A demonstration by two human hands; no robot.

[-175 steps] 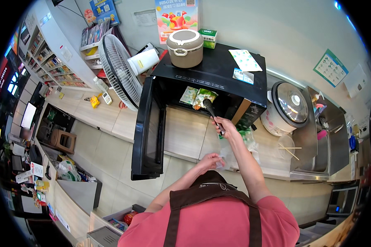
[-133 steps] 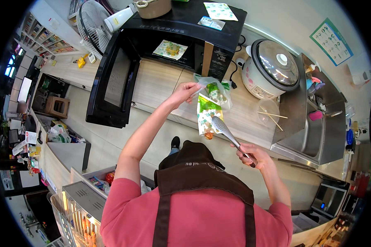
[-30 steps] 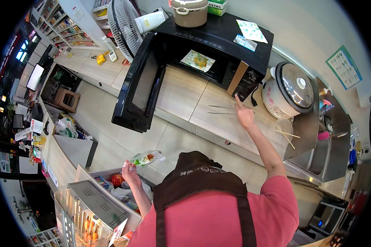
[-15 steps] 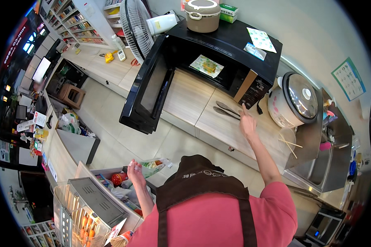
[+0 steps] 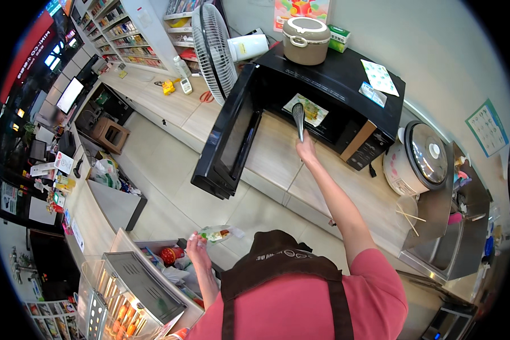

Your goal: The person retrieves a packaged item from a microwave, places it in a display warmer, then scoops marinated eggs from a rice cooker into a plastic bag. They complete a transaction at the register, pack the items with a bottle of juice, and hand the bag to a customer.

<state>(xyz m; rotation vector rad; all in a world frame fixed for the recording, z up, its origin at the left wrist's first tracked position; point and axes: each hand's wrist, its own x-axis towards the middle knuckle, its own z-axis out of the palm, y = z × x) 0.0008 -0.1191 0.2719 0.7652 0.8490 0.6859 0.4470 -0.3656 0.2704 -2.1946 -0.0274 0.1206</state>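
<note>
A fan (image 5: 216,56) stands left of a beige pot (image 5: 305,52), with a green box (image 5: 339,38) just beside the pot. A white cooker (image 5: 401,165) stands near the sink (image 5: 440,245); two sticks (image 5: 413,216) (splayed apart) lie on a clear dish (image 5: 406,202). A green-edged chart (image 5: 487,128) hangs on the wall (image 5: 453,85), and a brown stool (image 5: 110,135) stands on the floor (image 5: 167,181).

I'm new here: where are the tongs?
In the head view, the person's right hand holds the tongs, tips at the patterned paper inside the open black microwave.

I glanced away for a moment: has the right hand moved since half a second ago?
Yes, leftward: the right hand was at the microwave's control panel; now it is left of that panel, holding the tongs.
</note>
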